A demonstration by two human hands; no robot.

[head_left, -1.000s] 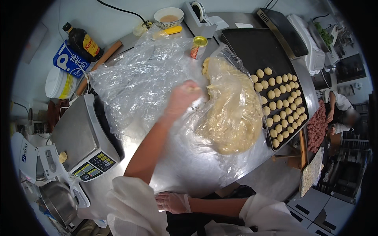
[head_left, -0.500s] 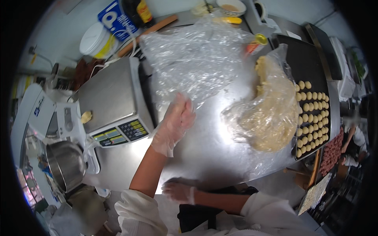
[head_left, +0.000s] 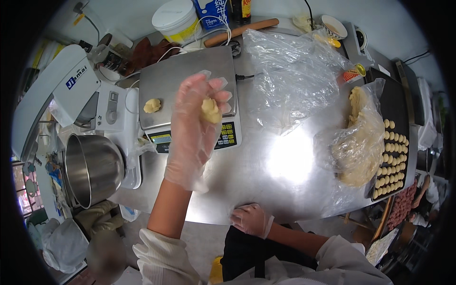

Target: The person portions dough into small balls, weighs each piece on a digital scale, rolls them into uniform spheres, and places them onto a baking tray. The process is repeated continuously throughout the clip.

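My left hand (head_left: 192, 126), in a clear plastic glove, is over the front of the electronic scale (head_left: 152, 73) with its palm turned up. Its curled fingers cup a small lump of dough (head_left: 210, 110). Another dough piece (head_left: 152, 105) lies on the scale's steel plate. By the table's front edge rests my right hand (head_left: 250, 220), also gloved, its fingers loosely bent and nothing visible in them. To the right sits a large mass of dough (head_left: 358, 152), partly wrapped in clear plastic.
A dark tray (head_left: 399, 90) with rows of small dough balls stands at right. Crumpled plastic sheeting (head_left: 294, 76) covers the back middle of the steel table. A stand mixer (head_left: 109, 107) and steel bowl (head_left: 92, 166) are at left; a rolling pin (head_left: 242, 32) lies behind the scale.
My view has swung left. My left hand has moved from beside the scale to above it and turned palm up, showing the dough lump. My right hand stays by the table edge.
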